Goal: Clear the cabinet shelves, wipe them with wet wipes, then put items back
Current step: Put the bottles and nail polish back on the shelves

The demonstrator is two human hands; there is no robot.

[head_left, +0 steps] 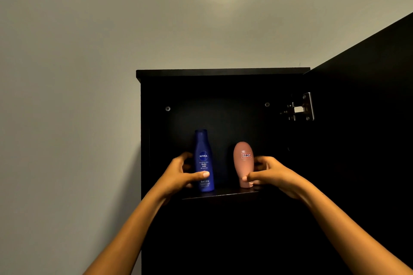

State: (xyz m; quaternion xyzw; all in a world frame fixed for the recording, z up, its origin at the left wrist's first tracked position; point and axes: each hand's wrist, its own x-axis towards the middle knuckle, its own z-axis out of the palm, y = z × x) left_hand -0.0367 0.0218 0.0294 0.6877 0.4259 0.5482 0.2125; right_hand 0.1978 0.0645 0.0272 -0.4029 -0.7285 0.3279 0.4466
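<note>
A tall black cabinet (223, 87) stands against a plain grey wall (67, 73), and its door (362, 118) is swung open on the right side. A shiny metal hinge (300, 108) joins the door to the cabinet. Two small screws (167, 108) show on the dark back panel. Two bottles stand upright on the top shelf (223, 194), a little apart from each other. The one on the left is a blue Nivea body milk bottle (203, 161). The one on the right is a pink bottle (244, 164) that stands on its cap, with a small white sticker on its front. The left hand (182, 175) reaches up and holds the blue bottle. Its thumb lies across the front of the bottle, low down, and its fingers (185, 156) curl round the left side. The right hand (271, 174) holds the pink bottle. Its thumb presses on the narrow lower part, and its fingers (260, 161) curl round the right side. Both bottles look like they rest on the shelf, close to its front edge. Both bare arms reach up from the bottom of the view.
</note>
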